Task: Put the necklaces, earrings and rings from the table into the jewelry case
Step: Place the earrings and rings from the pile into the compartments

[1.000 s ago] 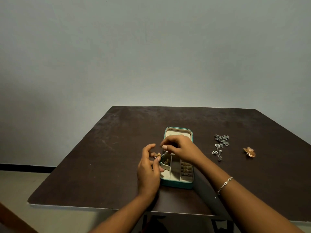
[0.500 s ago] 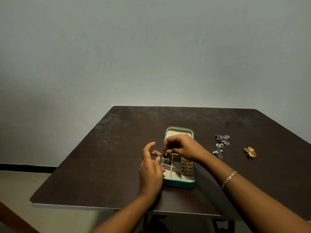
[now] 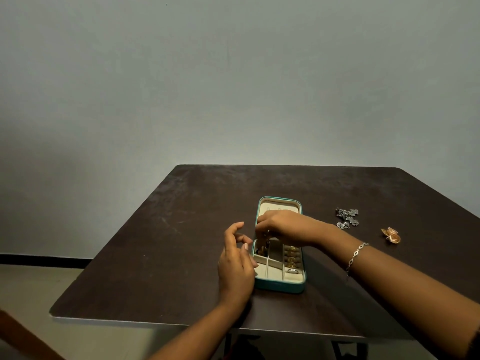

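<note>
Presently, the left hand (image 3: 236, 261) stood at the near-left wall of the jewelry case (image 3: 280, 286). Its grip was wide and empty, with the fingers loosely spread (whether they touched the rim could not be told). The case lay on the bench (image 3: 155, 255) with its long axis running away from the person and its lid (image 3: 279, 205) folded open at the far end. Just right of the left hand, the far-left compartment (image 3: 260, 250) held a few dark and gold items. The right hand (image 3: 285, 227) hung above that compartment, its grip narrow, pinching a small dangling piece (image 3: 267, 239), probably an earring. The piece hung straight down toward the compartment, so the coming move appeared to be a short lowering and release by the right hand. The two near compartments showed nothing. The right column carried rings (image 3: 292, 258) in its slots. Further right, well apart from the case, a silver flower cluster (image 3: 346, 218) and a gold piece (image 3: 391, 235) lay on the bench, not yet put away.
</note>
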`<state>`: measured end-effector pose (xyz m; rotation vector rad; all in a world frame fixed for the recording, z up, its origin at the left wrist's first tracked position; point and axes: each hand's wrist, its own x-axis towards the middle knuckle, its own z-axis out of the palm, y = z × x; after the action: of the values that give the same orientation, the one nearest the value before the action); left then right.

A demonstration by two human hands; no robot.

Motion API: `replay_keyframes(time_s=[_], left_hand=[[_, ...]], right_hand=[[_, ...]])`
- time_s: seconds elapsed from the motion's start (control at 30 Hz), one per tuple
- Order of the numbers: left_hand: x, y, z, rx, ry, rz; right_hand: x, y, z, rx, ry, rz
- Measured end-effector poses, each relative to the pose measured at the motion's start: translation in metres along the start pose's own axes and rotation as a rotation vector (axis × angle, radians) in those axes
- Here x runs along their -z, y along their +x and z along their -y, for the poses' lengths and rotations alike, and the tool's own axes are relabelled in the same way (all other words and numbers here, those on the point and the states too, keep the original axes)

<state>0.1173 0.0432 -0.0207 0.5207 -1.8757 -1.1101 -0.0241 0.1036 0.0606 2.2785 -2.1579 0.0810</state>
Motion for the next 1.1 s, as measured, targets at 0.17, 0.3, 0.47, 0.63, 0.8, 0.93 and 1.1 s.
replay_keyframes(time_s=[0.17, 0.3, 0.47, 0.63, 0.8, 0.93, 1.1], left_hand=[[0.001, -0.001, -0.003, 0.018, -0.018, -0.021], [0.000, -0.001, -0.002, 0.015, -0.017, -0.042], [0.002, -0.002, -0.003, 0.002, -0.026, -0.037], [0.002, -0.001, -0.003, -0.061, 0.044, -0.080], [0.002, -0.002, -0.001, -0.107, 0.091, -0.105], [0.001, -0.005, 0.001, -0.211, 0.224, -0.138], [-0.004, -0.015, -0.008, -0.648, 0.362, -0.059]], right_hand=[[-0.003, 0.004, 0.004, 0.151, -0.179, 0.010], [-0.014, 0.003, 0.006, 0.167, -0.170, -0.016], [-0.023, -0.003, 0.006, 0.082, 0.064, -0.139], [-0.020, -0.022, -0.002, 0.008, 0.178, -0.345], [-0.021, -0.065, 0.004, 0.001, 0.118, -0.502], [-0.033, -0.107, 0.009, 0.008, 0.037, -0.566], [-0.054, -0.164, -0.013, -0.176, 0.002, -0.615]])
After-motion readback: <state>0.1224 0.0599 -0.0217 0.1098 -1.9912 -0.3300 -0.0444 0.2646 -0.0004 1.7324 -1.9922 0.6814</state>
